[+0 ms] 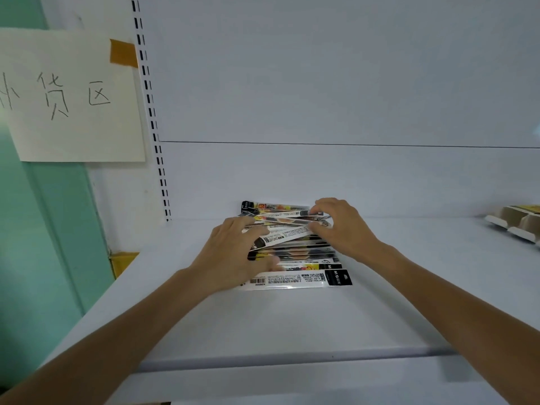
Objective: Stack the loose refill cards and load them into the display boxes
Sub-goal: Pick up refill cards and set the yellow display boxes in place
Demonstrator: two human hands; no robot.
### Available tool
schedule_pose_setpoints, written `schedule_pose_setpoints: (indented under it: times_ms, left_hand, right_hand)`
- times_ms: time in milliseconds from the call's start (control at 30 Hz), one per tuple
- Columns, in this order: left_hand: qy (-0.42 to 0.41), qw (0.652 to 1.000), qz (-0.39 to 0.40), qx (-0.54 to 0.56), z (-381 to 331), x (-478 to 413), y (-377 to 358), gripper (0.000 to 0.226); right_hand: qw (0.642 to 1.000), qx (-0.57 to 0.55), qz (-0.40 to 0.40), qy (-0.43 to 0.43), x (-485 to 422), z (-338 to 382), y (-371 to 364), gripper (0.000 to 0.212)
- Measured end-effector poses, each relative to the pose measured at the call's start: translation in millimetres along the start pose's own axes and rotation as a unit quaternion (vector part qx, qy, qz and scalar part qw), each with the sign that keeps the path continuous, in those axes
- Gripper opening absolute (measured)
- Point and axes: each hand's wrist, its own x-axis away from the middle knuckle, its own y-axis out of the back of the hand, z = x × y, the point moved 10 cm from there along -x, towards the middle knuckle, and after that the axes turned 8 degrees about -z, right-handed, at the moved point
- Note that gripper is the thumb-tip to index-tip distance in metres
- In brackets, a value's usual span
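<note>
I see a white shelf (263, 323) spreading under both grips, with a pale back panel (321, 83) rising beyond them. A green wall (29, 229) stands well off to the left of the left grip (230, 252). Up and left of that grip hangs a paper sign (73, 127) with handwritten characters.

The cards (298, 255) lie on the shelf between the two grips in a loose, fanned pile, long sides across my view. The nearest card, with a barcode, sits just below the left grip's thumb.

The left grip lies across the pile's left ends, fingers fairly straight on top. Its thumb is blurred, so I cannot tell whether it pinches a card or only presses. The right grip (342, 226) is at the far right ends, fingers curled over the top cards and thumb beneath, grasping them.

The boxes (517, 222) sit on the shelf well to the right of the right grip, cut off by the edge of view. A strip of brown tape (122, 52) holds the sign's top corner.
</note>
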Motion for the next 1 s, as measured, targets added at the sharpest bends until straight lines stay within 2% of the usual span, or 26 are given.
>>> schedule_pose_setpoints:
  times_ms: [100,200,267,367,433,500,533,633,733,800,933,1000]
  left_hand:
    - [0.012,0.998,-0.053,0.024,1.9,-14.2,12.3,0.048]
    - [0.106,0.978,-0.117,0.137,24.9,-21.6,27.0,0.029]
    - [0.173,0.955,-0.124,0.207,43.5,-17.9,27.6,0.020]
    - [0.219,0.930,-0.100,0.278,51.7,-14.5,23.8,0.028]
    - [0.255,0.872,-0.074,0.412,46.3,-17.0,14.9,0.033]
    - [0.279,0.807,-0.093,0.512,43.6,-18.5,15.5,0.022]
    - [0.291,0.791,-0.114,0.526,48.5,-16.5,19.5,0.016]
    - [0.320,0.740,-0.137,0.576,68.6,-4.2,23.3,0.018]
    - [0.330,0.721,-0.124,0.596,78.9,6.5,21.2,0.020]
    - [0.325,0.722,-0.115,0.600,76.8,6.9,19.2,0.021]
    - [0.312,0.736,-0.148,0.582,66.7,-1.6,21.4,0.015]
    - [0.309,0.720,-0.182,0.593,64.3,-5.6,23.2,0.015]
  right_hand:
    - [0.998,0.044,0.050,0.013,-9.2,11.0,-13.0,0.034]
    - [0.988,0.114,0.091,0.040,-17.0,21.0,-26.6,0.025]
    - [0.980,0.180,0.049,0.075,-21.8,30.7,-20.5,0.021]
    - [0.984,0.135,-0.066,0.098,-22.5,56.3,4.9,0.024]
    - [0.979,0.085,-0.070,0.172,-14.2,91.5,4.8,0.022]
    - [0.963,0.065,0.007,0.263,3.0,125.9,-13.4,0.025]
    - [0.958,0.056,0.044,0.279,10.5,132.2,-20.8,0.030]
    - [0.962,0.088,0.118,0.228,11.0,102.9,-29.0,0.041]
    - [0.959,0.139,0.165,0.183,6.5,72.0,-34.2,0.031]
    - [0.969,0.113,0.136,0.175,-1.2,77.9,-29.0,0.022]
    - [0.990,0.046,0.041,0.131,-25.3,101.2,-13.7,0.024]
    - [0.996,-0.043,0.006,0.079,-34.5,107.0,-9.2,0.023]
